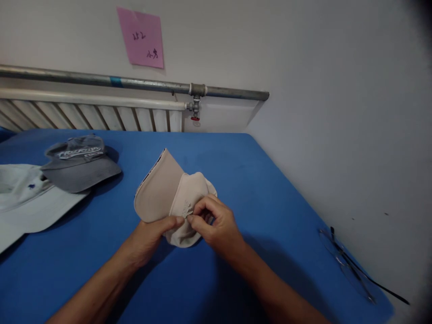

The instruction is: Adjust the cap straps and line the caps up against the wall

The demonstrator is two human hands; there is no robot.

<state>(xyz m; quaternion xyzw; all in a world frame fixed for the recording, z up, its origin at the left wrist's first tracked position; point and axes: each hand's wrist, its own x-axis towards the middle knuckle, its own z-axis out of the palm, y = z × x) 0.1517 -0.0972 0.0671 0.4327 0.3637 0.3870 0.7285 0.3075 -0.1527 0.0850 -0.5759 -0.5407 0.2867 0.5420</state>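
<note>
A beige cap [160, 191] is held over the blue table, its brim tilted up to the left. My left hand [151, 231] grips the cap's lower edge where brim and crown meet, thumb on top and the other fingers hidden beneath. My right hand [216, 220] is closed at the crown's front, thumb and forefinger pinched beside the small raised logo [188, 210]. Whether a bit of fabric or something small is between those fingertips is too small to tell.
A grey cap [81, 164] and a white cap [37, 202] lie on the blue table [270, 202] at the left. Eyeglasses [351, 265] rest near the right edge by the wall. A radiator [101, 118] and metal pipe [145, 84] run behind; a pink note [141, 38] hangs above.
</note>
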